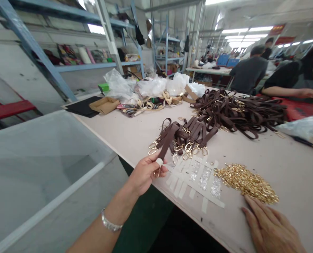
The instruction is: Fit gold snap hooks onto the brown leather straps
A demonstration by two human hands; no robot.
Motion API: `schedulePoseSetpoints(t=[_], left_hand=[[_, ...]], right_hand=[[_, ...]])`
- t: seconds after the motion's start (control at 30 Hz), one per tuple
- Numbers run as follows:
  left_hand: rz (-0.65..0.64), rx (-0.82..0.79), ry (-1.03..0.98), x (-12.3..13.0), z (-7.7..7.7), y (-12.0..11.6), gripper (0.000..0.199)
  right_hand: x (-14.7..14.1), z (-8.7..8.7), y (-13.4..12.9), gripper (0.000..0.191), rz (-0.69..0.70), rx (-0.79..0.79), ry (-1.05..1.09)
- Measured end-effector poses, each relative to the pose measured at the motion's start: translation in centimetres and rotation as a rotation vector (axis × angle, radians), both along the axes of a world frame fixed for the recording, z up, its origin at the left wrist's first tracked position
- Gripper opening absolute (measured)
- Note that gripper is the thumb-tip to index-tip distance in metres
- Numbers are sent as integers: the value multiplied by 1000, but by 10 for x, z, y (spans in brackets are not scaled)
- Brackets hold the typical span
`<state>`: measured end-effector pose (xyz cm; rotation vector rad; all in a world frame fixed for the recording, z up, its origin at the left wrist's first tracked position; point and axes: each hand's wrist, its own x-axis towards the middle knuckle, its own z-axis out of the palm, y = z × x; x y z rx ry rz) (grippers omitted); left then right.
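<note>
My left hand [148,172] is closed around the end of a dark brown strap [169,142], near the table's front edge. The thumb wears a white wrap, and a bit of gold metal shows under the fingers. Just beyond lies a bunch of brown straps with gold clasps [188,147]. To the right, my right hand [271,225] lies low over the tabletop with fingers stretched out, its fingertips at the near edge of a heap of small gold metal pieces [247,182]. Between the hands, strips of pale tape [206,200] frame patches of tiny clear pieces [205,177].
A large tangle of brown straps [232,109] covers the table's far right. Clear plastic bags [151,86], a brown paper packet [103,104] and black sheets [84,106] lie at the back. A grey-white bin [53,175] stands at left. A co-worker's forearm [282,92] is at far right.
</note>
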<state>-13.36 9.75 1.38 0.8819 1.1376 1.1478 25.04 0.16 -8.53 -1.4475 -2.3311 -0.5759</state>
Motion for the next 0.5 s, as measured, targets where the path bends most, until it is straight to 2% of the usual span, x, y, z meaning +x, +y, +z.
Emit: schedulePoseSetpoints(t=[0.07,0.17,0.3,0.4,0.5], left_hand=[[-81,-42,-149,11,-2,-17,25],[-153,-111,-336,29,-7,-36,30],[-211,-126,-330,58,-15,-58,26],[-269,-120,-254,83,-20,-73,20],[-331,-121,-225,106,-21,-84,22]], right_hand=[[-10,8,1,37,-95,-35,94],[-20,15,4,39,-206,-76,242],[-27,24,0,42,-293,-69,463],[-43,37,-15,33,-392,-154,855],[-70,51,-33,27,-401,-378,1298]])
